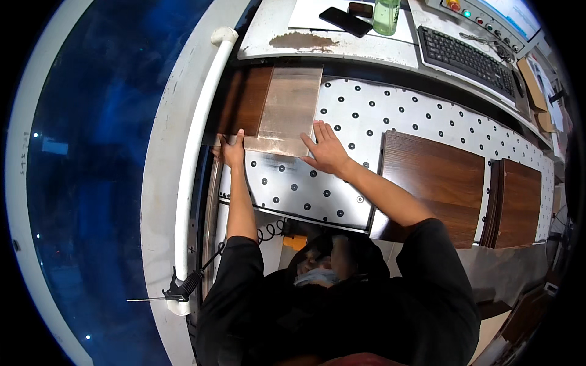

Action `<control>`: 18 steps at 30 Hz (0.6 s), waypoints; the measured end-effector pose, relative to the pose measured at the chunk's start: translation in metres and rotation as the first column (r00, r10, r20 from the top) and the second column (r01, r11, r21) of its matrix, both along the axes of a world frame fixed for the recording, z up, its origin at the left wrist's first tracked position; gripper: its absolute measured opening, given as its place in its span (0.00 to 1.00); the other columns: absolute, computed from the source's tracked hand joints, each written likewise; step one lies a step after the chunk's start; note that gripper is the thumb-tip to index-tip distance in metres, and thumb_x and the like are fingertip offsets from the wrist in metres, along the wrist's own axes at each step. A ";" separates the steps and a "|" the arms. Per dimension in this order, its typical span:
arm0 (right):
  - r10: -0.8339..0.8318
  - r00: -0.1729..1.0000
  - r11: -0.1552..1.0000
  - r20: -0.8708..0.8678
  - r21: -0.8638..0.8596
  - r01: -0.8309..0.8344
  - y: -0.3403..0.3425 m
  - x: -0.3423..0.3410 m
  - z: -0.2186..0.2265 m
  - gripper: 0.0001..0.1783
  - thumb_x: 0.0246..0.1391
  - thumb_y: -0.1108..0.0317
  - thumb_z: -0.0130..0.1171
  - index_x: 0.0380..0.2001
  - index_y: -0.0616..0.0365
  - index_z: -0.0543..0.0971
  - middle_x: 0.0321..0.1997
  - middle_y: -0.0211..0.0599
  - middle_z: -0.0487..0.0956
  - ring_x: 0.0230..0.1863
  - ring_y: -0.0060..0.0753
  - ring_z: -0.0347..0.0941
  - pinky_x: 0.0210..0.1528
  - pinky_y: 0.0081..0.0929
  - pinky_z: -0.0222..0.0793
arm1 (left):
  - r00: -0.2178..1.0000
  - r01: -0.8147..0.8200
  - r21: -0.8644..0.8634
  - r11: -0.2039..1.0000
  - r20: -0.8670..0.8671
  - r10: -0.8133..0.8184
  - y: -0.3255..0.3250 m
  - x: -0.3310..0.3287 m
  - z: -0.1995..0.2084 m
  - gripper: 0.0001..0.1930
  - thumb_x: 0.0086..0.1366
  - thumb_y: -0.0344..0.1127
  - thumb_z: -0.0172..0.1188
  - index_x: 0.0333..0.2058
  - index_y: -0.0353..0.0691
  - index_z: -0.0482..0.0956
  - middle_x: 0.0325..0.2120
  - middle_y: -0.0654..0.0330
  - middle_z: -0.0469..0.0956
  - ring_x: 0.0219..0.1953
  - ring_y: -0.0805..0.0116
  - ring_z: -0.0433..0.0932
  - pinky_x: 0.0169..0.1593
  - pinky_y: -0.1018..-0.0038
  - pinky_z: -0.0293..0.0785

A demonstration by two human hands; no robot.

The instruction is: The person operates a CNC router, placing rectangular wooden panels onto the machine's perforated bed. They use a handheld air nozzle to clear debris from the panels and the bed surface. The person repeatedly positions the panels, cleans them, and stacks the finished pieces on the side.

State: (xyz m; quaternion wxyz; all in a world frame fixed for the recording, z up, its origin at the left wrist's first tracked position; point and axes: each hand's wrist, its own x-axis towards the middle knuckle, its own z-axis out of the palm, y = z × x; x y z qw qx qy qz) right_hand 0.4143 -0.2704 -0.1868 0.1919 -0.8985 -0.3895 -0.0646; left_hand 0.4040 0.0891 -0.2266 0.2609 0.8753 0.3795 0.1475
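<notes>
A brown wood-grain board (287,104) lies at the far left of the metal table, its right part pale with glare. My left hand (232,151) is at the board's near left edge, thumb and fingers apart. Flat and spread, my right hand (328,149) rests against the board's near right corner. Neither hand is wrapped round anything I can see. The left end of the board runs toward a white rail, and that end is dark.
Studs dot the metal table (294,187). At right lie a large brown panel (433,183) and a stack of narrower panels (519,204). A white rail (204,140) bounds the left; an air blow gun (178,290) hangs there. Beyond are a keyboard (467,64), phone (345,22) and green bottle (386,17).
</notes>
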 end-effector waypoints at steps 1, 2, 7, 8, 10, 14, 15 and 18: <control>0.015 0.999 1.000 0.033 -0.003 -0.015 0.001 -0.001 -0.001 0.37 0.62 0.44 0.57 0.65 0.58 0.68 0.67 0.79 0.60 0.71 0.74 0.54 0.76 0.54 0.45 | 1.000 -0.002 0.012 1.000 0.002 0.002 0.006 -0.003 -0.005 0.61 0.52 0.81 0.57 0.74 0.45 0.53 0.70 0.29 0.48 0.74 0.29 0.34 0.73 0.43 0.26; 0.009 0.999 1.000 0.034 0.014 -0.009 0.000 -0.001 -0.003 0.36 0.61 0.44 0.57 0.65 0.57 0.69 0.67 0.79 0.60 0.72 0.74 0.54 0.76 0.55 0.45 | 1.000 0.011 0.020 1.000 0.010 -0.011 0.003 -0.001 -0.003 0.61 0.52 0.81 0.56 0.74 0.45 0.53 0.70 0.29 0.48 0.74 0.29 0.34 0.73 0.43 0.27; -0.031 1.000 0.998 -0.002 0.046 0.031 0.004 -0.012 0.003 0.36 0.60 0.47 0.58 0.64 0.58 0.70 0.71 0.75 0.56 0.74 0.72 0.49 0.75 0.61 0.43 | 0.995 -0.017 0.083 0.996 -0.092 0.024 0.002 -0.007 -0.005 0.61 0.52 0.83 0.53 0.74 0.48 0.50 0.68 0.21 0.45 0.74 0.28 0.33 0.74 0.46 0.27; -0.020 1.000 0.999 -0.005 0.051 0.021 0.011 -0.010 0.007 0.36 0.60 0.47 0.59 0.64 0.59 0.70 0.72 0.74 0.55 0.75 0.71 0.47 0.75 0.62 0.42 | 0.995 -0.017 0.083 0.996 -0.094 0.025 0.005 -0.008 -0.007 0.60 0.52 0.83 0.53 0.74 0.48 0.50 0.68 0.20 0.44 0.74 0.28 0.33 0.74 0.46 0.27; -0.002 1.000 0.999 -0.012 0.050 0.002 0.030 -0.005 0.002 0.36 0.59 0.48 0.59 0.64 0.61 0.70 0.74 0.70 0.53 0.77 0.69 0.44 0.75 0.64 0.39 | 0.995 0.016 0.041 0.999 -0.104 -0.012 -0.005 -0.004 0.002 0.60 0.53 0.83 0.52 0.74 0.49 0.50 0.68 0.19 0.41 0.74 0.29 0.31 0.74 0.47 0.26; 0.057 0.993 0.994 -0.100 0.096 -0.048 0.118 0.013 -0.009 0.44 0.60 0.44 0.56 0.69 0.65 0.63 0.76 0.66 0.50 0.78 0.65 0.40 0.76 0.64 0.30 | 0.996 -0.017 0.103 0.994 -0.089 0.026 -0.010 0.001 0.011 0.59 0.54 0.82 0.52 0.74 0.48 0.49 0.68 0.20 0.44 0.74 0.26 0.34 0.74 0.46 0.27; 0.055 0.988 0.998 -0.144 0.047 -0.049 0.129 0.012 -0.005 0.48 0.60 0.43 0.55 0.70 0.70 0.58 0.77 0.65 0.49 0.79 0.63 0.40 0.77 0.63 0.28 | 0.996 -0.017 0.076 0.997 -0.088 0.024 -0.014 0.003 0.011 0.59 0.54 0.82 0.52 0.75 0.48 0.48 0.69 0.21 0.43 0.74 0.26 0.33 0.74 0.46 0.27; 0.072 0.992 0.994 -0.103 0.086 -0.063 0.151 0.004 -0.003 0.49 0.60 0.43 0.55 0.69 0.75 0.57 0.76 0.65 0.51 0.79 0.60 0.41 0.77 0.61 0.29 | 0.994 -0.024 0.052 0.998 -0.104 0.029 -0.017 -0.002 0.013 0.61 0.53 0.83 0.51 0.75 0.48 0.47 0.70 0.24 0.39 0.74 0.26 0.32 0.74 0.46 0.25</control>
